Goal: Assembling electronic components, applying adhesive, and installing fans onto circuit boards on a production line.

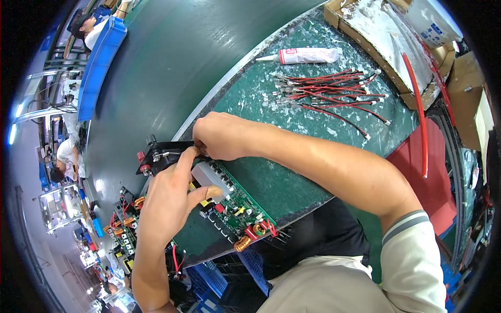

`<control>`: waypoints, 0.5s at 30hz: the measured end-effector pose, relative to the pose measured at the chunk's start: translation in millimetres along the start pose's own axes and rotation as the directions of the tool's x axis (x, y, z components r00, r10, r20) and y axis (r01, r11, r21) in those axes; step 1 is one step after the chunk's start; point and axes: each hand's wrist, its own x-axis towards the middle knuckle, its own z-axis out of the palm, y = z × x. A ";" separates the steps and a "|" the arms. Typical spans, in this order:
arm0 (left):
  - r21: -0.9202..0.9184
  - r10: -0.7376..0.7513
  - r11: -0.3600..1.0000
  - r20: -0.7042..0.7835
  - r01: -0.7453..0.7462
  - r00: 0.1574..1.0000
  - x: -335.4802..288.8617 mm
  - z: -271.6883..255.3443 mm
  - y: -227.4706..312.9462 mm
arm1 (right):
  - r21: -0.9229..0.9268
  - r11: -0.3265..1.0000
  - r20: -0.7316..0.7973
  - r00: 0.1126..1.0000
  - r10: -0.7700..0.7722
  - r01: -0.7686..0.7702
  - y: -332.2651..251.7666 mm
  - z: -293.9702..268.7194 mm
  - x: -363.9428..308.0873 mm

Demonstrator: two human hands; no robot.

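Observation:
A black end panel (166, 152) with red and black terminal posts stands at the far end of a green circuit board (245, 201). The board carries a silver heat sink (215, 180), copper coils and red wires. My left hand (169, 195) wraps around the panel, index finger stretched along it and thumb lying over the heat sink; its other fingers are hidden. My right hand (222, 134) is closed, fingertips pinched at the panel's right end beside the left index fingertip. Whether something small is in that pinch cannot be seen.
Right of the hands lie a bundle of red-black wires (329, 91) and a glue tube (308, 55) on the stained bench (235, 104). A cardboard tray (381, 47) is at the far right. More circuit boards (122, 229) sit left; a blue bin (102, 65) stands beyond, near other people.

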 end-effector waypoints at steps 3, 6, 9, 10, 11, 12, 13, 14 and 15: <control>-0.011 0.007 1.000 -0.006 -0.007 1.000 2.0 0.3 1.5 | 0.006 1.000 0.005 1.000 0.009 -0.009 3.2 -1.2 -0.3; -0.031 -0.018 0.999 0.016 0.019 1.000 0.9 -2.2 -0.4 | 0.016 0.999 0.024 0.999 0.030 -0.030 -0.4 -1.2 2.3; -0.006 0.053 0.999 -0.062 -0.053 0.997 -4.2 9.4 -8.9 | -0.046 0.999 0.013 1.000 0.014 -0.013 -3.3 -0.6 0.7; 0.050 0.151 0.988 -0.153 -0.145 0.977 -7.8 13.1 -8.6 | -0.059 0.998 0.020 1.000 -0.001 0.002 -3.3 -1.0 0.5; 0.063 0.036 0.998 -0.078 -0.031 0.996 -15.9 15.2 -4.0 | -0.044 0.999 0.025 1.000 0.003 -0.002 -2.1 -0.2 0.4; 0.129 -0.020 0.991 -0.098 0.032 0.995 -20.4 20.5 4.8 | -0.033 0.999 0.030 0.999 0.011 -0.010 1.1 1.0 -0.2; 0.116 -0.009 0.993 -0.246 0.039 0.969 -25.2 35.3 7.4 | -0.018 1.000 0.015 1.000 0.013 -0.013 2.0 3.4 1.7; 0.103 -0.001 0.994 -0.390 0.045 0.921 -28.4 53.3 8.9 | -0.036 0.999 0.023 1.000 0.006 -0.006 4.4 4.1 1.5; 0.025 -0.055 0.997 -0.443 0.074 0.895 -32.1 63.6 13.4 | -0.010 1.000 0.024 1.000 -0.009 0.009 1.5 2.2 2.1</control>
